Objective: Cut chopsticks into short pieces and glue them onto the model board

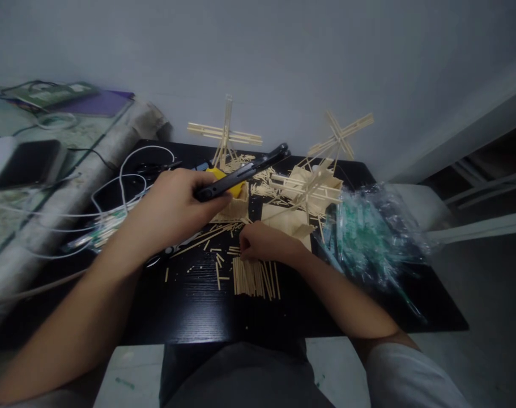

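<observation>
My left hand (177, 204) is closed around a long, slim black tool (244, 173) and holds it above the table, its far end pointing up to the right. Its exact kind is unclear. Right behind it shows a yellow thing (218, 174), partly hidden by the hand and tool. My right hand (261, 241) is low over the table with fingers curled together, at the top end of a row of thin wooden sticks (251, 279) lying side by side. Whatever its fingertips hold is hidden. Short loose stick pieces (218, 275) lie left of the row.
Stick-built windmill-like models (226, 135) stand along the back, another (338, 136) to the right and one nearer. Clear plastic wrapping with green bits (368, 232) covers the table's right side. White cables (122, 175) loop at left, beside a ledge with a dark phone-like device (28, 163).
</observation>
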Tool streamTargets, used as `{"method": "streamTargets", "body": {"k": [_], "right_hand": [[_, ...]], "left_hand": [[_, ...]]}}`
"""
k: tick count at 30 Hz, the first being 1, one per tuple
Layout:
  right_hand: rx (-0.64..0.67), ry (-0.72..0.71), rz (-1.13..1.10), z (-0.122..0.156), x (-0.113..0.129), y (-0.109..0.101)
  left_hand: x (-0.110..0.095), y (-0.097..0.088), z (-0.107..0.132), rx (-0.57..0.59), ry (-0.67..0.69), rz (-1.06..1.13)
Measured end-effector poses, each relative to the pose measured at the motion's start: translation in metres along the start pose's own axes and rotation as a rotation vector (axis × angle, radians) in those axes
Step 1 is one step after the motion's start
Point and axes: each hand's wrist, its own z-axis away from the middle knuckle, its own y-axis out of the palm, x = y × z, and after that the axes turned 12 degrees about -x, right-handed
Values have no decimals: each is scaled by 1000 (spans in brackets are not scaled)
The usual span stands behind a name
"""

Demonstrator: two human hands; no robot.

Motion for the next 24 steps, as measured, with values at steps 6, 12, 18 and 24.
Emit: {"method": "streamTargets", "body": {"k": [6, 12, 18, 24], "right_hand": [[-79, -45, 86, 0, -3, 3], [-249, -71, 91, 5, -11, -5], [-529, -80, -92, 26, -27, -4], [-702, -41, -364, 72, -60, 43]], "left_hand": [[-1, 1, 0, -14, 22, 6], [3, 1, -1, -32, 54, 54], [18, 8, 8, -41, 32, 179], [56, 25, 47, -72, -110, 235]]}}
